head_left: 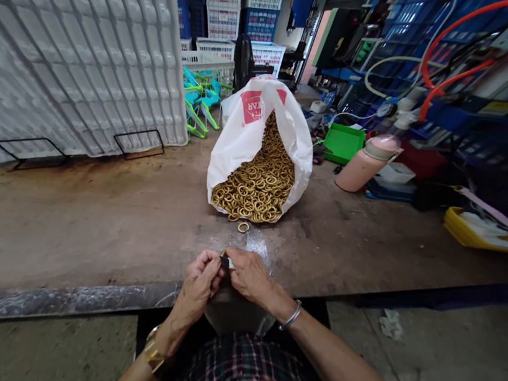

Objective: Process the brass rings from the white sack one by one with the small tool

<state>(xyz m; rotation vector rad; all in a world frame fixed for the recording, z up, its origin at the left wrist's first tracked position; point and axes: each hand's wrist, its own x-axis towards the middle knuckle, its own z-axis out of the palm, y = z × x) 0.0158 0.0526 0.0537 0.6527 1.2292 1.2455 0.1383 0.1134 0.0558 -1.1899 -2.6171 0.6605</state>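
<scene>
At the table's front edge, my left hand (200,281) and my right hand (249,274) meet with fingers pinched. Between them is a small black-and-white piece (225,262), too small to name. A bit of brass colour shows at the fingertips, perhaps a ring, mostly hidden. Beyond my hands, a white plastic bag (236,144) with red print lies open toward me, full of brass rings (259,185). One loose ring (243,227) rests on the table just in front of the bag's mouth.
White ribbed trays (81,40) stand stacked at the left by black wire stands (140,143). Turquoise-and-green clips (202,104) lie behind. To the right are a pink bottle (364,165), a green tray (343,143) and a yellow tray (460,231).
</scene>
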